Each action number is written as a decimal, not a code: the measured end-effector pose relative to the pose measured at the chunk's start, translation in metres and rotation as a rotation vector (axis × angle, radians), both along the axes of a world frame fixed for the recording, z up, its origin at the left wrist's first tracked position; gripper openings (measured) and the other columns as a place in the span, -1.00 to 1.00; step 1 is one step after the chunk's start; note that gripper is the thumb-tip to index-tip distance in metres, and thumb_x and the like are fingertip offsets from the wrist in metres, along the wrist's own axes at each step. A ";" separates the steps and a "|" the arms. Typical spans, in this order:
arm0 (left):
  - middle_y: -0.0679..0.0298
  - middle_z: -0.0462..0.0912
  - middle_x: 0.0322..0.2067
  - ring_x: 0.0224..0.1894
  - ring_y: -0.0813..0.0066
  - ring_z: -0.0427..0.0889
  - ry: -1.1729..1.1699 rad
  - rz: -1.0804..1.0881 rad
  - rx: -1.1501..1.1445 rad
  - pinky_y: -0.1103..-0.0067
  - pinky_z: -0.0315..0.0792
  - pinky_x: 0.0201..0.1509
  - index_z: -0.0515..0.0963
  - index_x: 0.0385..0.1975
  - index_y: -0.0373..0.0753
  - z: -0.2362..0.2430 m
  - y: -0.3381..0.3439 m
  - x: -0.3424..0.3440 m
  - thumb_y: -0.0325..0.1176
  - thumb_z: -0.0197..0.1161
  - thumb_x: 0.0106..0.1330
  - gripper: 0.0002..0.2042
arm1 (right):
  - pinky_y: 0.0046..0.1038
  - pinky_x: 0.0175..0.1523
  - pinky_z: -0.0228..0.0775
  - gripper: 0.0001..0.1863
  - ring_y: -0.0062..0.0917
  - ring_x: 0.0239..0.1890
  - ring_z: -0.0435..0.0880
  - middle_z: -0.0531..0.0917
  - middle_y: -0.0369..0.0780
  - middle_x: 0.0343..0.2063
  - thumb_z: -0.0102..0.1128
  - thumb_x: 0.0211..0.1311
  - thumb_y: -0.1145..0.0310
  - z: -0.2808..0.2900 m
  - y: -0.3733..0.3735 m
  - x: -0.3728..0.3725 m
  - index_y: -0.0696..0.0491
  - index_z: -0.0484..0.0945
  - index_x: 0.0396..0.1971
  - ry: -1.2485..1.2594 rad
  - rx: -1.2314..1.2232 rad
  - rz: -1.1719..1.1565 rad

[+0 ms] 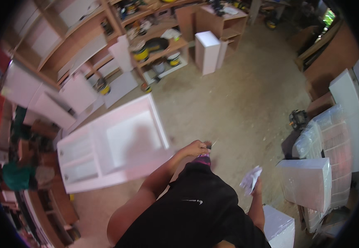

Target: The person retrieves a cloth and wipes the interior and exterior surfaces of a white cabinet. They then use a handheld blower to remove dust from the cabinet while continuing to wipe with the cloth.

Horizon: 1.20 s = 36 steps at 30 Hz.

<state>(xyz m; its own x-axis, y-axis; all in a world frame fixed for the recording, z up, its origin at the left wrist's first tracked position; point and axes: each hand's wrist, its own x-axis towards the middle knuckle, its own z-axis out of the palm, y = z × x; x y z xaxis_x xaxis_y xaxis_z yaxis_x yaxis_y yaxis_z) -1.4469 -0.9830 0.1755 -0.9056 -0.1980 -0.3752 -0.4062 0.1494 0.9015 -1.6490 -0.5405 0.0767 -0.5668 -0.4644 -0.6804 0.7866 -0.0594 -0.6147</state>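
Note:
My left hand (195,149) is out in front of my body with its fingers curled, just above my foot; what it holds, if anything, is too small to make out. My right hand (256,188) grips a crumpled white sheet (249,177), paper or cloth, down by my right side. A pale, pinkish-white cabinet carcass (123,130) with divided compartments lies on the floor to my left, just beyond my left arm. My dark clothing fills the lower middle of the view.
Wooden shelving (59,45) with tins (140,51) runs along the back. A white box (206,51) stands near it. Wrapped panels (330,136) and white boards (303,177) line the right. Someone in green (16,175) is at far left. A white box (278,227) is beside me.

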 end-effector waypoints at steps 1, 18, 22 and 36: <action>0.13 0.68 -0.50 -0.43 0.38 0.64 -0.025 -0.007 -0.014 0.43 0.44 -0.32 0.58 -0.53 -0.34 0.000 -0.026 -0.046 -0.13 0.29 0.19 -0.66 | -0.24 -0.15 0.55 -0.46 -0.30 -0.24 0.65 0.64 -0.23 -0.22 -0.16 0.33 -0.08 -0.010 -0.004 -0.019 0.05 0.43 0.05 -0.002 0.076 -0.051; 0.37 0.59 -0.43 -0.41 0.61 0.50 -0.005 0.307 0.096 0.61 0.38 -0.34 0.56 -0.32 -0.26 0.038 -0.385 -0.537 -0.12 0.25 0.30 -0.71 | -0.21 -0.12 0.53 -0.59 -0.33 -0.25 0.67 0.66 -0.17 -0.32 -0.05 0.28 0.13 -0.073 -0.215 -0.414 0.13 0.52 -0.07 0.371 0.822 0.580; 0.37 0.60 -0.39 -0.35 0.60 0.55 -0.033 0.439 0.149 0.62 0.43 -0.27 0.56 -0.23 -0.26 0.052 -0.458 -0.615 -0.10 0.26 0.31 -0.69 | -0.23 -0.20 0.54 -0.61 -0.34 -0.28 0.67 0.66 -0.16 -0.31 -0.03 0.28 0.20 -0.053 -0.335 -0.566 0.17 0.51 -0.07 -0.181 0.467 0.192; 0.14 0.59 -0.18 -0.15 0.35 0.58 0.313 0.998 -0.216 0.47 0.49 -0.11 0.43 0.05 -0.37 0.052 -0.885 -0.930 -0.03 0.38 0.17 -0.40 | -0.34 -0.21 0.53 -0.69 -0.44 -0.29 0.65 0.65 -0.15 -0.25 0.05 0.30 0.32 0.023 -0.639 -0.909 0.17 0.48 -0.05 0.315 0.431 0.277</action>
<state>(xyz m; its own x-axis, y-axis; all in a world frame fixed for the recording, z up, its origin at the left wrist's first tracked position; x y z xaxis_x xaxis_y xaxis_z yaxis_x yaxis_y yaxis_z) -2.3765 -1.8679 0.2273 -0.3472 -0.9375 -0.0224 -0.1883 0.0463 0.9810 -2.5580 -1.1791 0.1000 -0.6688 -0.3431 -0.6595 0.5135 0.4283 -0.7436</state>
